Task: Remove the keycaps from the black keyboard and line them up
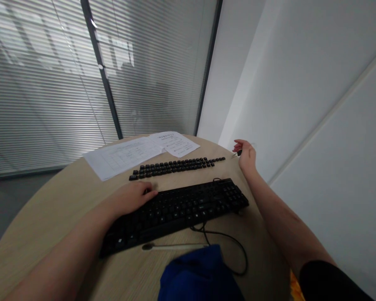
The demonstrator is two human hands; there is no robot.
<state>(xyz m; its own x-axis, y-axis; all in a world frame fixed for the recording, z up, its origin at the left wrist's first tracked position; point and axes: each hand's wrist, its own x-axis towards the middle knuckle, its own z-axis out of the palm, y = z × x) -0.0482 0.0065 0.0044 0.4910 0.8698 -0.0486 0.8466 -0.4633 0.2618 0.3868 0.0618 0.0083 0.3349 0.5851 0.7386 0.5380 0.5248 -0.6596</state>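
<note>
A black keyboard (188, 205) lies at a slant on the round wooden table. My left hand (134, 196) is at its far left edge, thumb on the top and the other fingers curled at the back edge. Out by the table's right side, my right hand (247, 154) is raised with bent fingers around a small tool (239, 153) with a dark body and a thin tip. Its exact kind is too small to make out. Beyond the keyboard, several loose black keycaps (172, 167) are set out in rows.
Printed papers (128, 152) lie at the table's far side. Nearer me are a thin brush (175, 247) with a dark head, the keyboard's looped cable (242, 246) and a blue cloth (200, 276). A white wall (316, 104) rises close on the right.
</note>
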